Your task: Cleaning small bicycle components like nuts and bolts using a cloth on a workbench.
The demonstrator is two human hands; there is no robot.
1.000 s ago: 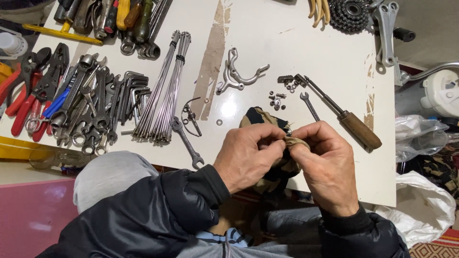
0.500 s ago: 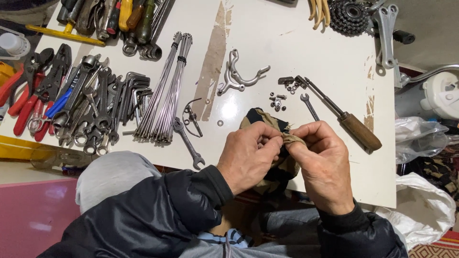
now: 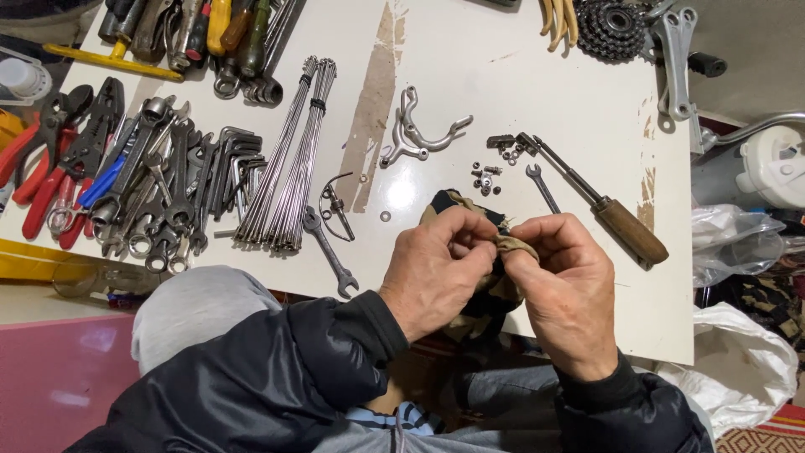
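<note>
Both hands meet over the near edge of the white desk (image 3: 520, 67), each grip pinched shut on the same tan-and-black crumpled rag (image 3: 490, 289): the left hand (image 3: 436, 268) closes thumb and fingers on a fold of it, the right hand (image 3: 562, 289) squeezes the bunched end (anything wrapped inside is hidden). Just beyond lie a small open-ended steel spanner (image 3: 543, 186), a wooden-handled screwdriver (image 3: 599, 201), scattered little nuts and washers (image 3: 486, 176), and, further left, a bundle of thin steel spokes (image 3: 289, 159).
</note>
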